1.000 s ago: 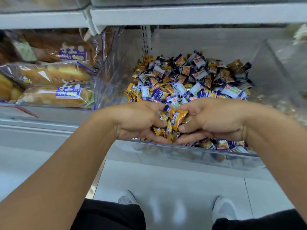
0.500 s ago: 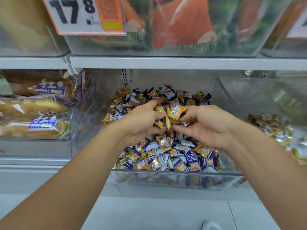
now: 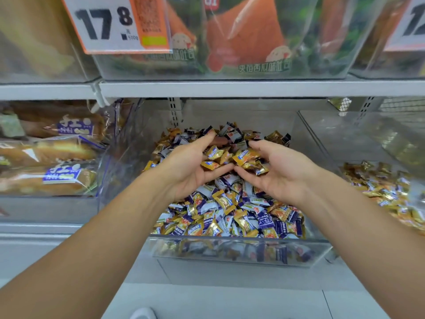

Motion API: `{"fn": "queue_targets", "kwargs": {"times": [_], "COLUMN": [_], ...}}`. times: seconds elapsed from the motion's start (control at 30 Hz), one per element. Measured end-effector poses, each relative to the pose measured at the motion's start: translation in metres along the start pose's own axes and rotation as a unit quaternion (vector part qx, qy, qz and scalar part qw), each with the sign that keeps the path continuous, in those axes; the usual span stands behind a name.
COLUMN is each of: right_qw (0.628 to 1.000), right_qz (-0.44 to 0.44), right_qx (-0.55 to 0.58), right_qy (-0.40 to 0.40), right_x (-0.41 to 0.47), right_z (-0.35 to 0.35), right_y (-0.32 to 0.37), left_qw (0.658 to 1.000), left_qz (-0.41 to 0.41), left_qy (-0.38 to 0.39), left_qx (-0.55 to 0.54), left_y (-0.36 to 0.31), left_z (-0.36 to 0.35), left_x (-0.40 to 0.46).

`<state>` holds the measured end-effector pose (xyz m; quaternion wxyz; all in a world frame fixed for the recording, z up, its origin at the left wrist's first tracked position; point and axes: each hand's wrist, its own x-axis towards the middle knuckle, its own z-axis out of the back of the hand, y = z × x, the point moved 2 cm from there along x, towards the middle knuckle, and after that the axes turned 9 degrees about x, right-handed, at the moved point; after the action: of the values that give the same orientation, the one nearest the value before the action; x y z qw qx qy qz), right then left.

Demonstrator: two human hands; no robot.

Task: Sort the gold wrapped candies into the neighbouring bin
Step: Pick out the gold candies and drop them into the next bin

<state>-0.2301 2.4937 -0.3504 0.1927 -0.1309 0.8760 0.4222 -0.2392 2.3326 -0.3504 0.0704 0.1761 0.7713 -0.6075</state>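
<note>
A clear plastic bin (image 3: 239, 252) on the lower shelf holds a heap of mixed candies (image 3: 232, 217), gold wrapped and purple-white wrapped. Above the heap, my left hand (image 3: 190, 169) and my right hand (image 3: 278, 171) are cupped together, fingertips touching. Between them they hold a small bunch of gold wrapped candies (image 3: 236, 158). The neighbouring bin (image 3: 358, 139) on the right contains gold wrapped candies (image 3: 386, 192) along its right side.
A bin of packaged bread (image 3: 53, 162) stands to the left. The shelf above (image 3: 230, 88) carries bins of orange snack bags (image 3: 243, 35) and a price tag (image 3: 119, 24). Grey floor and a shoe tip (image 3: 142, 314) lie below.
Both hands have lifted out of the heap with a bunch of gold candies and opened into a loose cup. The view has tilted upward, so the upper shelf shows.
</note>
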Motion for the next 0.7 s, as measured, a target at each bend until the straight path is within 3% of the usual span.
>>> {"fn": "queue_targets", "kwargs": {"times": [0.23, 0.53, 0.6, 0.7], "right_qw": [0.998, 0.995, 0.995, 0.996], "right_qz": [0.04, 0.075, 0.077, 0.071], "right_qx": [-0.043, -0.046, -0.036, 0.011], "right_qy": [-0.013, -0.051, -0.05, -0.061], "right_x": [-0.002, 0.0, 0.001, 0.005], "right_z": [-0.002, 0.001, 0.001, 0.0], "right_y": [0.0, 0.002, 0.003, 0.005], "left_qw": [0.999, 0.978, 0.985, 0.998], "left_qz": [-0.007, -0.053, -0.048, 0.001], "left_qy": [0.0, -0.05, -0.05, -0.063], "left_qx": [0.031, 0.195, 0.16, 0.013], "left_y": [-0.002, 0.0, 0.0, -0.001], "left_z": [0.008, 0.014, 0.012, 0.009], "left_x": [-0.009, -0.002, -0.003, -0.002]}}
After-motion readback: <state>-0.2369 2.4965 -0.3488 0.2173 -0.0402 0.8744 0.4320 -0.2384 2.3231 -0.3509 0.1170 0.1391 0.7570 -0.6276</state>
